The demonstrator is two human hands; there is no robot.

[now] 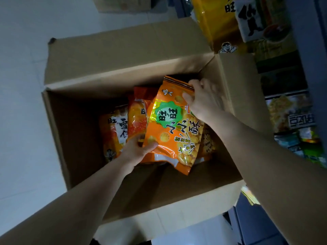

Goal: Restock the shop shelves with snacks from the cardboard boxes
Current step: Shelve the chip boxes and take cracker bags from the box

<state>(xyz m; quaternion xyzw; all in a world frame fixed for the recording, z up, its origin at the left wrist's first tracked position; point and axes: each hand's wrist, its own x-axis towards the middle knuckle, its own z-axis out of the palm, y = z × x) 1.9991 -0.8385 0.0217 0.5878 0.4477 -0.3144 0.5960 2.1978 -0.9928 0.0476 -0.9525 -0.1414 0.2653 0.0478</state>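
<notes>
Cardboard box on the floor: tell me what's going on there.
A person is reaching into the open cardboard box with both hands. The right hand pinches the top edge of an orange snack bag, and the left hand grips its lower corner. The bag is over the box, not yet shelved, with more orange bags lying beneath it. Stocked shelves stand to the right.

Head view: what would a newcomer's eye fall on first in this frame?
The bright orange snack bag at the centre, gripped by the left hand at its lower corner and the right hand at its top corner. It is held over more snack bags inside a big open cardboard box on the pale floor. Stocked shelves run along the right edge.
</notes>
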